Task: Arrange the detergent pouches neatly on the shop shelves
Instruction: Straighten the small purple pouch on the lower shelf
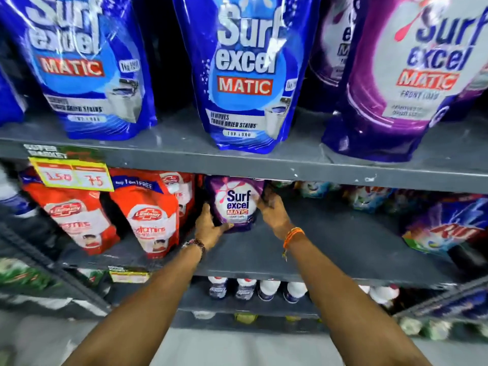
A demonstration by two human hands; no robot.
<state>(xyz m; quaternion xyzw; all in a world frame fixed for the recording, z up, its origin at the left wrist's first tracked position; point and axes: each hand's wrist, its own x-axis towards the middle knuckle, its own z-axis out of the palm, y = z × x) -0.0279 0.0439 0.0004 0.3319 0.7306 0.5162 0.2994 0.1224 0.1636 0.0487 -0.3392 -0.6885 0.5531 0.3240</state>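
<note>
A small purple Surf Excel Matic pouch (pixel 235 203) stands upright on the middle shelf (pixel 343 249), and everything else is placed here relative to it. The left hand (pixel 210 226) grips its lower left edge, thumb wrapped under the bottom front corner. The right hand (pixel 272 211) clasps its right side, fingers curled behind the pack. Both hands are closed on this pouch, whose base sits at or just on the shelf surface; the contact is hidden by the left thumb. A beaded band circles the left wrist and an orange thread (pixel 292 235) the right.

Just left of the pouch stand red Lifebuoy refill packs (pixel 151 212), the nearest almost touching the left hand. A yellow price tag (pixel 72 177) hangs from the shelf edge further left. To the right of the pouch the shelf is bare for a stretch, then a Rin pack (pixel 449 228) lies well apart.

Directly above the pouch, on the upper shelf (pixel 184 151), stands a large blue Surf Excel Matic pouch (pixel 245 72), with another blue one (pixel 81 64) to its left and a purple one (pixel 406 75) to its right. Below, white-capped bottles (pixel 264 289) stand in a row.
</note>
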